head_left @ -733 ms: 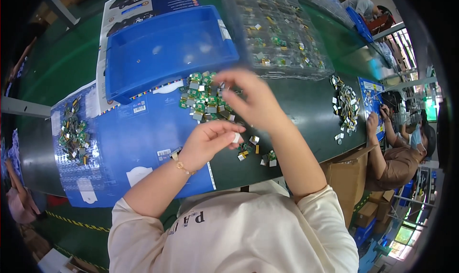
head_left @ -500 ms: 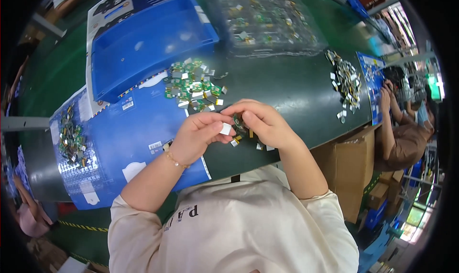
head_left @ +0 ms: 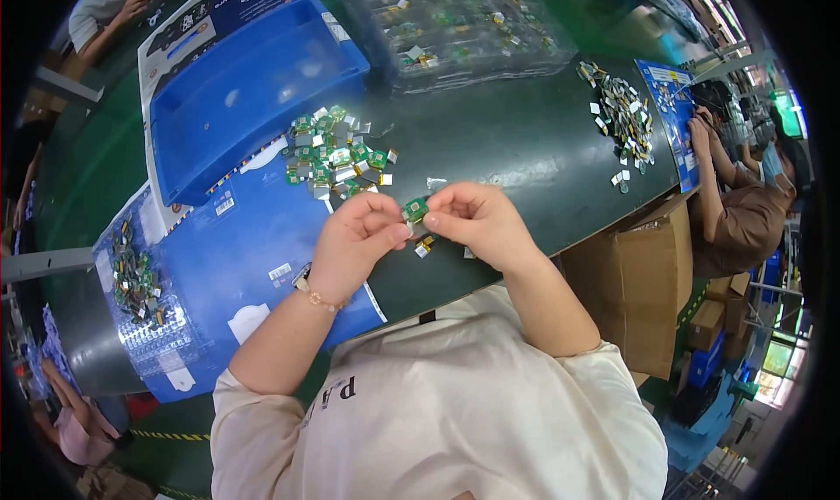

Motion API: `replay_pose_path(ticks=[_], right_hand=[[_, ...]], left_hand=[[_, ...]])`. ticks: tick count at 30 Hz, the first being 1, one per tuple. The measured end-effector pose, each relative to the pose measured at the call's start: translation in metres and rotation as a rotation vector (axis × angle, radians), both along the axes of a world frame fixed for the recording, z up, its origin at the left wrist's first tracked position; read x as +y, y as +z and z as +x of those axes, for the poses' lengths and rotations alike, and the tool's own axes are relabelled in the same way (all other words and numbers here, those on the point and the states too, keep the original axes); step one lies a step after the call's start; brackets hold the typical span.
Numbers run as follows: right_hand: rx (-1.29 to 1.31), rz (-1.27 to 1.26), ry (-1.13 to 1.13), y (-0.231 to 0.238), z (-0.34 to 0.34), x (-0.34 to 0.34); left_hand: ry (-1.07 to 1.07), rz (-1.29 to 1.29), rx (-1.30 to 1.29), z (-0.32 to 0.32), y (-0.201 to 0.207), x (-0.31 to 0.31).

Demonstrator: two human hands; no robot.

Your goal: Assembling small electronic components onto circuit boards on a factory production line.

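Observation:
My left hand [head_left: 354,242] and my right hand [head_left: 477,222] meet above the dark green table [head_left: 507,163], and between their fingertips they pinch one small green circuit board [head_left: 415,209]. Just below the hands a few loose small parts [head_left: 424,246] lie on the table. A heap of small green boards [head_left: 332,154] lies beyond my left hand, partly on a blue sheet [head_left: 245,237].
An empty blue plastic bin [head_left: 245,93] stands behind the heap. Clear trays [head_left: 455,27] holding boards are stacked at the back. Another pile of parts [head_left: 623,115] lies at the right, near a seated co-worker [head_left: 744,211]. A cardboard box [head_left: 634,272] stands under the table edge.
My right hand came back from the heap of boards and joined my left hand close to my body. Both hands now hold one small green board between them.

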State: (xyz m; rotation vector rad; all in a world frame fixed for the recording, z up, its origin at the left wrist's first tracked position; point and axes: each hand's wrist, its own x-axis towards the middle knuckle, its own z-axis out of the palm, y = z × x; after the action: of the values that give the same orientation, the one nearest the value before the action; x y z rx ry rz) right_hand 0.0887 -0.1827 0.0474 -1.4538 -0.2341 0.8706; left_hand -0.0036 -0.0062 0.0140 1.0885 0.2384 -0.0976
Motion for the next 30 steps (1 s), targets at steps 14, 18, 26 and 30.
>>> replay_pose_path(ticks=[14,18,26,30], right_hand=[[-0.397,-0.242,0.245,-0.001,0.007,-0.01],[-0.091,-0.085,0.259,-0.008,0.008,-0.011],[-0.257,-0.116,0.316,-0.002,0.011,-0.012],[-0.25,-0.118,0.3,0.002,0.01,-0.013]], left_hand=[[-0.111,0.353,-0.09,-0.005,0.002,0.0],[-0.109,0.137,-0.105,-0.003,0.0,0.003],[-0.121,0.137,-0.044,-0.001,0.004,0.006],[-0.193,0.207,-0.117,-0.002,0.004,0.007]])
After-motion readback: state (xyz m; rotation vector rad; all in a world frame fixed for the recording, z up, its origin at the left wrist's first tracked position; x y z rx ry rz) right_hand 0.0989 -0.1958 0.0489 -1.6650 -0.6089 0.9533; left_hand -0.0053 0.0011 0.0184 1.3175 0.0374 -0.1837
